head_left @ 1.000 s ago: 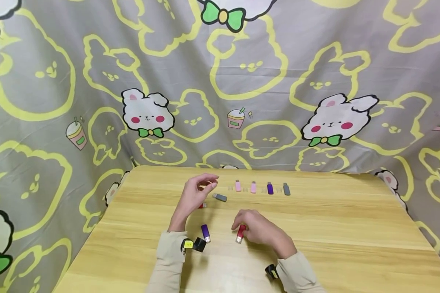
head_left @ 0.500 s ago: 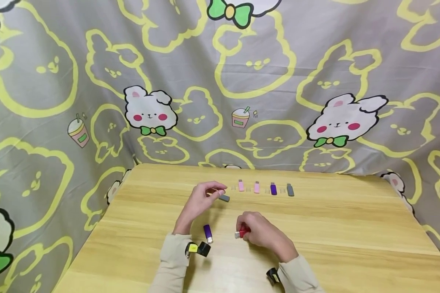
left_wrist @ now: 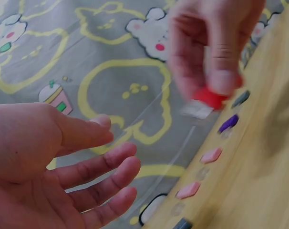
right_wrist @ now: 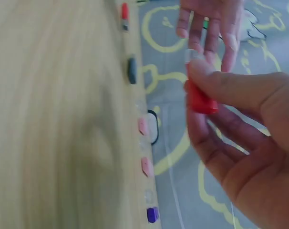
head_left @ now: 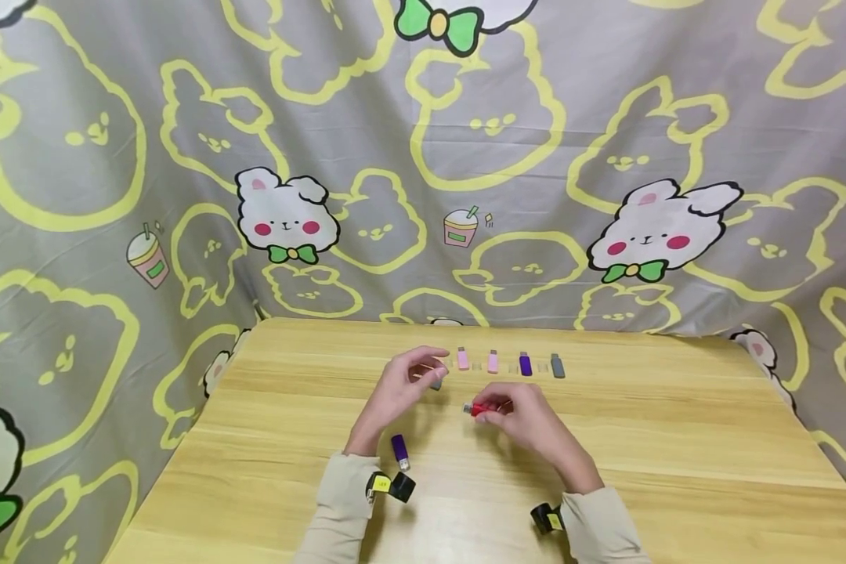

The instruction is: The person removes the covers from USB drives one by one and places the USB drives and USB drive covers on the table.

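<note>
My right hand (head_left: 529, 411) pinches a red USB flash drive (head_left: 479, 409) between thumb and fingers, raised off the table. Its clear-capped end (right_wrist: 190, 55) points toward my left hand (head_left: 398, 388). That hand hovers with loosely bent fingers and an empty palm, as the left wrist view shows. A grey USB flash drive (head_left: 435, 384) lies under its fingertips, mostly hidden in the head view. Another red flash drive (right_wrist: 125, 16) rests on the table, covered by my left hand in the head view. Nearer me is a purple capped flash drive (head_left: 399, 448).
Toward the table's back stands a row of uncapped flash drives: two pink ones (head_left: 463, 359), a purple one (head_left: 526, 364) and a grey one (head_left: 558, 366). Small clear caps (head_left: 476, 366) lie between them. A patterned curtain (head_left: 366, 157) hangs behind the wooden table (head_left: 677, 439).
My right hand has picked up the red flash drive, turned it sideways and lifted it away from me. My left hand has drifted right, over the grey flash drive.
</note>
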Tool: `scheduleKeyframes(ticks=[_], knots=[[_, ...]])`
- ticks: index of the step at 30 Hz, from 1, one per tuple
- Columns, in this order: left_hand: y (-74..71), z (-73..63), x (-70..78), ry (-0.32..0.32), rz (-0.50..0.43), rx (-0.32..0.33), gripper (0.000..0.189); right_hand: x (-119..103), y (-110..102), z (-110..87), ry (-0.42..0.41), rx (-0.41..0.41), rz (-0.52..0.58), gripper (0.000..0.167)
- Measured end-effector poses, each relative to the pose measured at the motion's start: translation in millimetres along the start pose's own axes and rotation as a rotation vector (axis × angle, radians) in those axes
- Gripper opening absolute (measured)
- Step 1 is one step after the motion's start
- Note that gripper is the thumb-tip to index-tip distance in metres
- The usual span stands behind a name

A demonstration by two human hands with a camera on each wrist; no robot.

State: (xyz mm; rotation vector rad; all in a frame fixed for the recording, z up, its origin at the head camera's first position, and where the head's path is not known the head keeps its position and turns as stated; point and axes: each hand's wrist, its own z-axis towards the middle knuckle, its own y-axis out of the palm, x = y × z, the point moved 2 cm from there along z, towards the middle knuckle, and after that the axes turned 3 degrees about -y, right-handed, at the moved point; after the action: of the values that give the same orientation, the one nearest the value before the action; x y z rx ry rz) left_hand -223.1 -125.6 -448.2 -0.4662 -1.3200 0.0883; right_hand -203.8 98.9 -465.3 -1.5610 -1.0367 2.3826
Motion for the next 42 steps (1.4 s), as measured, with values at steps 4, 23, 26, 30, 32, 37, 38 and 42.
scheduleKeyframes(ticks=[4, 23, 26, 30, 32, 37, 38, 42], knots=[[12.0, 1.3, 5.9, 0.021, -0.056, -0.047, 0.03, 1.0, -13.0, -0.1, 0.018, 0.119, 0.079, 0.013], [45.0, 7.6, 14.6, 0.02, -0.18, -0.037, 0.017, -3.0, -25.1, -0.4, 0.1, 0.292, 0.298, 0.012], [46.6, 8.1, 13.9, 0.025, -0.185, -0.028, 0.016, -3.7, -24.3, -0.7, 0.097, 0.294, 0.29, 0.011], [48.1, 8.9, 13.3, 0.017, -0.177, -0.022, 0.015, -4.2, -24.2, -1.2, 0.087, 0.288, 0.264, 0.012], [48.8, 9.4, 13.2, 0.013, -0.171, -0.021, 0.014, -4.4, -24.5, -1.1, 0.081, 0.283, 0.25, 0.012], [49.4, 10.2, 15.8, 0.003, -0.153, -0.027, 0.013, -5.2, -25.3, -0.9, 0.082, 0.269, 0.219, 0.012], [48.8, 9.5, 18.0, -0.002, -0.153, -0.03, 0.013, -5.2, -25.3, -0.9, 0.086, 0.263, 0.213, 0.012], [43.6, 3.0, 36.0, -0.005, -0.155, -0.037, 0.011, -5.0, -25.2, -0.8, 0.109, 0.236, 0.195, 0.011]])
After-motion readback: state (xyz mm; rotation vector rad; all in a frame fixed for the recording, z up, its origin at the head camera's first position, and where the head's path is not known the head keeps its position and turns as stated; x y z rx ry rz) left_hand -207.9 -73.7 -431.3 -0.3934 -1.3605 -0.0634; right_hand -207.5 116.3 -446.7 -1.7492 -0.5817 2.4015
